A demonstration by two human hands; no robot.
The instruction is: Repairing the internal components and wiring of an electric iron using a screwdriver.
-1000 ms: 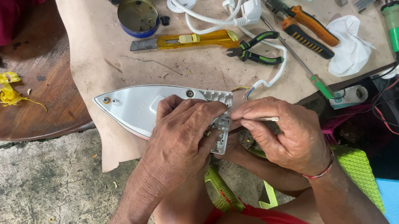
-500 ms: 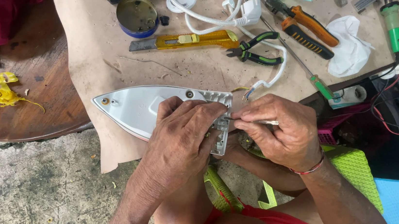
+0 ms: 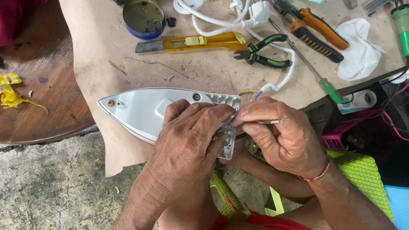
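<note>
Your left hand (image 3: 191, 136) lies curled over the wide rear end of the white iron body (image 3: 149, 110), fingers pressed down on its grey terminal block, while your right hand (image 3: 286, 137) pinches a thin metal tool (image 3: 267, 122) against that same end. The iron body rests at the near edge of the brown paper sheet (image 3: 108, 49), its long axis running nine to three, pointed tip toward nine o'clock. Off toward one o'clock of your hands the white power cord (image 3: 281, 80) curls in close to the rear end; beyond it lie green-handled pliers (image 3: 263, 54), a yellow utility knife (image 3: 192, 42) at twelve, orange-handled pliers (image 3: 314, 32), and a green screwdriver (image 3: 324, 83) at three.
</note>
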